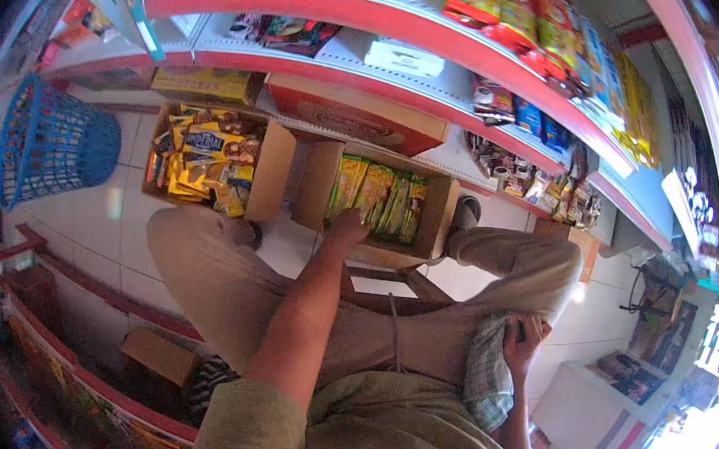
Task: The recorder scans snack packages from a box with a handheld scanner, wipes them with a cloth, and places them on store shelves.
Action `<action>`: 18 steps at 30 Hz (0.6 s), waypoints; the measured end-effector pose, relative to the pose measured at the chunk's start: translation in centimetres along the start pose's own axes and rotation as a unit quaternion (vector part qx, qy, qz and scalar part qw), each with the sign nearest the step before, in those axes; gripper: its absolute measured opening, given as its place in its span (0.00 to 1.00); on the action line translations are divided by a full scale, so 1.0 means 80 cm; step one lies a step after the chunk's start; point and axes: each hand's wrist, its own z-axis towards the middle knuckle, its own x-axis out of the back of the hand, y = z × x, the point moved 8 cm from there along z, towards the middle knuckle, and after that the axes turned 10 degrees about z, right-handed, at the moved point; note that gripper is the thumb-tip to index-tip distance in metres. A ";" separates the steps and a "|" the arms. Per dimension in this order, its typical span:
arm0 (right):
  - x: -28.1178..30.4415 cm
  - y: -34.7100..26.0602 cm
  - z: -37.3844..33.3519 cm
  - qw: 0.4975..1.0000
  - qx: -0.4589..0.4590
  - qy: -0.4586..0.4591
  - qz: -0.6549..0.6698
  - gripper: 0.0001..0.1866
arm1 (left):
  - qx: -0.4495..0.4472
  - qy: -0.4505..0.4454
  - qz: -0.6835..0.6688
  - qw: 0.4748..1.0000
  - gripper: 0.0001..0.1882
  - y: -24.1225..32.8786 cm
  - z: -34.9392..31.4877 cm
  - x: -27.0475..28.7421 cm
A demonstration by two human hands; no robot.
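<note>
My left hand [347, 227] reaches down into an open cardboard box [317, 188] between my feet. Its fingers are curled against a row of green and yellow packets [383, 196] standing in the box; whatever they grip is hidden. My right hand [525, 343] rests by my right knee with its fingers curled. A checked cloth [489, 373] lies along my right forearm and thigh, touching that hand. What the right fingers close on, if anything, does not show. To the left stands a second open box [270, 168], filled with yellow biscuit packets [210, 152].
Red-edged shelves [338, 16] curve across the front, with hanging packets [521, 6] at upper right. A blue plastic basket [53, 143] stands on the tiled floor at far left. A closed carton [357, 115] sits behind the boxes. Another red-railed shelf [85, 367] runs along my left.
</note>
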 end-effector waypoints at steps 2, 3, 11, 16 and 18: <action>0.004 0.001 -0.008 1.000 -0.003 0.000 -0.030 0.05 | 0.011 -0.027 0.038 0.999 0.20 -0.019 0.022 -0.037; 0.004 -0.001 -0.013 0.999 0.005 -0.006 -0.045 0.05 | 0.016 -0.033 0.021 0.999 0.20 -0.024 0.036 -0.054; -0.012 0.009 -0.042 0.991 -0.109 -0.029 -0.071 0.12 | 0.006 -0.119 0.100 0.988 0.20 -0.041 0.068 -0.107; -0.017 0.012 -0.017 0.990 -0.099 -0.052 -0.089 0.10 | 0.091 -0.041 0.151 0.983 0.18 -0.014 0.015 -0.048; -0.016 0.017 -0.006 0.993 -0.078 -0.037 -0.075 0.09 | 0.099 0.038 0.165 0.980 0.16 0.003 0.007 -0.029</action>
